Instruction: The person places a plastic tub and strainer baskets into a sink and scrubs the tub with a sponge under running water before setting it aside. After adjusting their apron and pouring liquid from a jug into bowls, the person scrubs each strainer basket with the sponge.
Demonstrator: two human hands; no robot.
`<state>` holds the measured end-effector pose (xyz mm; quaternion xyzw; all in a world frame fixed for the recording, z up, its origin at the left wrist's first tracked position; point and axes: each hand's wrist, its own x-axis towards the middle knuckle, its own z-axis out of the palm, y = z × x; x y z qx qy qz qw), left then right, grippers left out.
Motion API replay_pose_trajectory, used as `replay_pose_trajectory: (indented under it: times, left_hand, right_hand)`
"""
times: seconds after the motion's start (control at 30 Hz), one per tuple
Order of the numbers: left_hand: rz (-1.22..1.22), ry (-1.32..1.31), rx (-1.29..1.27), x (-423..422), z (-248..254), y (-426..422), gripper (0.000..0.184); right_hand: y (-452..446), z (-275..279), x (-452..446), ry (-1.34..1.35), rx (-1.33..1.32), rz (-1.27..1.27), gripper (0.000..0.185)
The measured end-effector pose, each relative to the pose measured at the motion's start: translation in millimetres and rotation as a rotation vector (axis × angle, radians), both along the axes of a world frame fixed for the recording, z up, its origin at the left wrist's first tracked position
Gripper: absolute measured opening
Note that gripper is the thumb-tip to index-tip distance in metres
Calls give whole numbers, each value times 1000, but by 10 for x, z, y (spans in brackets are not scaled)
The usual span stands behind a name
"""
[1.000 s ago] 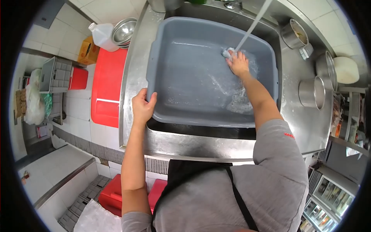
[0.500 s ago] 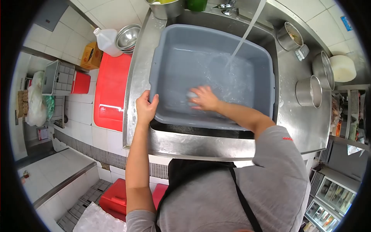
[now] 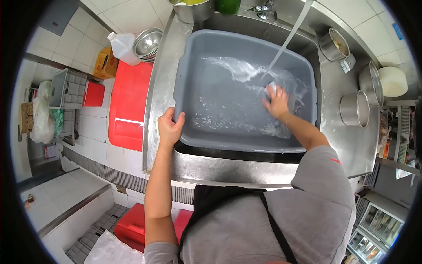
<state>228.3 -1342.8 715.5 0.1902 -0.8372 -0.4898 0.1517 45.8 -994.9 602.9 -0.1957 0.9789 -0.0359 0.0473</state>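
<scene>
A large grey plastic tub (image 3: 220, 112) sits in the steel sink (image 3: 246, 169). My left hand (image 3: 169, 127) grips its left rim, thumb toward the inside and fingers around the outer side. Inside the tub, right of the middle, my right hand (image 3: 278, 104) presses down near the bottom. Under its fingertips is a small whitish thing (image 3: 273, 86); I cannot make out its kind. A stream of water (image 3: 290, 35) falls into the tub just above that hand, and shallow water ripples across the bottom.
A metal tap (image 3: 264, 9) stands behind the tub. Steel pots (image 3: 355, 109) and a brush (image 3: 347, 64) are on the right counter. To the left are a red lid-like surface (image 3: 129, 101), stacked metal bowls (image 3: 147, 43) and a white jug (image 3: 123, 47). A steel pot (image 3: 192, 11) stands back left.
My right hand has swept from the tub's left-middle to the right, pushing up a wave of water. My left hand stays on the rim. The view has shifted slightly.
</scene>
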Motion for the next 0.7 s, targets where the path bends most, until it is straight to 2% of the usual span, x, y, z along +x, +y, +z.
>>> replay_pose_trajectory:
  times: [0.07,0.13,0.2,0.27,0.37,0.47,0.53,0.6,0.7]
  left_hand:
    - [-7,-1,2,-3,-4,5,14]
    - [10,15,64,-8,-48,-7,13]
    - [11,-3,54,3,-22,-14,13]
    - [6,-26,45,4,-2,5,13]
    - [-5,-15,12,4,0,-12,13]
    - [-17,-11,48,22,-101,-41,13]
    - [-17,16,27,19,-117,-17,12]
    - [-11,8,23,11,-89,5,11]
    - [-16,-16,-21,-1,-82,8,13]
  right_hand:
    - [-66,146,378,-96,100,209,67]
    - [-351,255,645,-144,32,472,62]
    - [-831,131,755,-56,-160,789,55]
    - [-1472,104,798,48,-295,870,48]
    - [-2298,100,421,95,-337,695,46]
    - [-2477,-7,-269,151,-311,477,49]
    - [-2192,5,-694,287,-265,432,51]
    - [-1680,-58,-918,343,-253,525,49]
    - [-874,-52,-891,304,-84,237,52]
